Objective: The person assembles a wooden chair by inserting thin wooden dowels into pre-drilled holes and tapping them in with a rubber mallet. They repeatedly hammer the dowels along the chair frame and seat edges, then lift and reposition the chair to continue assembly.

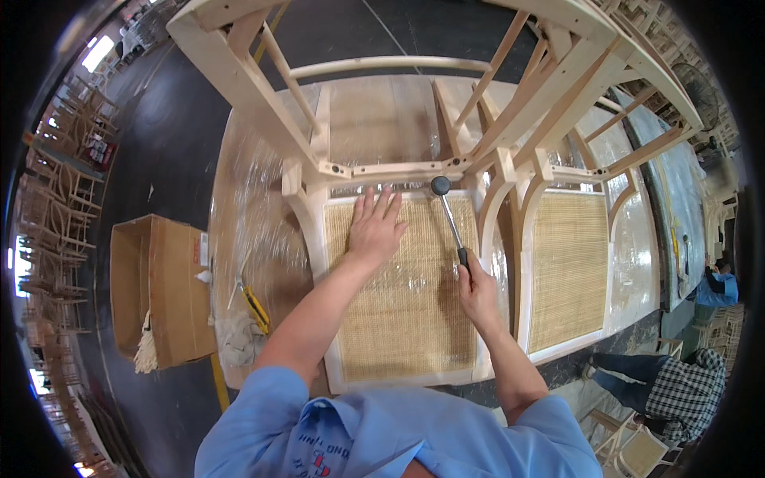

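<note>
A wooden chair frame (305, 209) lies on its back on the table, its woven cane panel (406, 295) facing up and its legs rising at the far side. My left hand (378, 226) rests flat on the upper part of the panel, fingers spread toward the crossrail (390, 170). In my right hand (477, 291) is the black grip of a mallet (452, 221) with a metal shaft. Its round dark head sits close to the rail, right of my left fingers; whether it touches cannot be made out.
A second chair with a cane panel (567, 263) lies close on the right. On the plastic-covered table (263, 199), a yellow utility knife (255, 309) and a crumpled cloth (238, 338) lie at left. A cardboard box (182, 295) stands beside the table. Another person (677, 390) is at lower right.
</note>
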The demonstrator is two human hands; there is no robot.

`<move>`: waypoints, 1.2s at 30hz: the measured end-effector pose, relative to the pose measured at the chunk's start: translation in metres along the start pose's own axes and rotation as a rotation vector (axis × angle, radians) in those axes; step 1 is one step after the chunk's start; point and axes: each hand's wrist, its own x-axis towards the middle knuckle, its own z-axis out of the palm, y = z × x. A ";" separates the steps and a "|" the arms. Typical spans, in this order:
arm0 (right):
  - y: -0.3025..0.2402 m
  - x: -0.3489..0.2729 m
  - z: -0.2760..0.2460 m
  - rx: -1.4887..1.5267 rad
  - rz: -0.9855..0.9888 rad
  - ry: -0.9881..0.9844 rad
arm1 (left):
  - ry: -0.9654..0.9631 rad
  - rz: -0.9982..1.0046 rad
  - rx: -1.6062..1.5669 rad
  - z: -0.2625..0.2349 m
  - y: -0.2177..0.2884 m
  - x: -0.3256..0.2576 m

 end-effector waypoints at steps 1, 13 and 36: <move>-0.002 0.000 0.000 0.058 -0.043 0.072 | 0.005 0.002 0.001 0.000 -0.001 0.000; 0.016 -0.007 0.001 0.152 -0.029 0.276 | -0.059 0.014 0.059 -0.006 -0.002 0.006; 0.023 -0.002 0.009 0.048 0.073 0.253 | -0.004 0.033 0.060 -0.004 -0.005 0.008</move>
